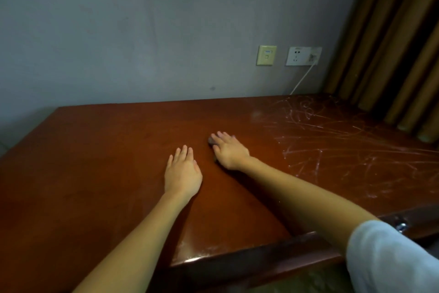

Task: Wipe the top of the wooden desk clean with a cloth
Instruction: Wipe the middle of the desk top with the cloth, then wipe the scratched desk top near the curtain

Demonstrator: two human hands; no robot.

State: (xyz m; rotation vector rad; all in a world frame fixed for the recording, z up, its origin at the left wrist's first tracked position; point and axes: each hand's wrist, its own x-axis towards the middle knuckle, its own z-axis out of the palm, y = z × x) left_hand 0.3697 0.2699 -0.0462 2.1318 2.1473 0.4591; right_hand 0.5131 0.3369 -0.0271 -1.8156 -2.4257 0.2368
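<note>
1. at mid-desk, right hand (229, 152) lies flat, fingers straight, pressing a small dark cloth (211, 141); only the cloth's edge shows.
2. left hand (183, 174) just beside it, palm down on the wooden desk (107, 150), holding nothing.
3. cloth likely soft, light, quick to bunch; best pinned under a spread palm.
4. pale scuff marks (332, 150) to the right look unwiped.

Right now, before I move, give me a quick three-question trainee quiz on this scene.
1. True or false: the left hand presses the cloth.
2. Which side of the desk shows pale scribble marks? A left, B right.
3. Fill in: the white cable runs up to the wall ____.
Key: 1 false, the right hand does; the left hand lies flat on bare wood. 2 B. 3 socket.
</note>
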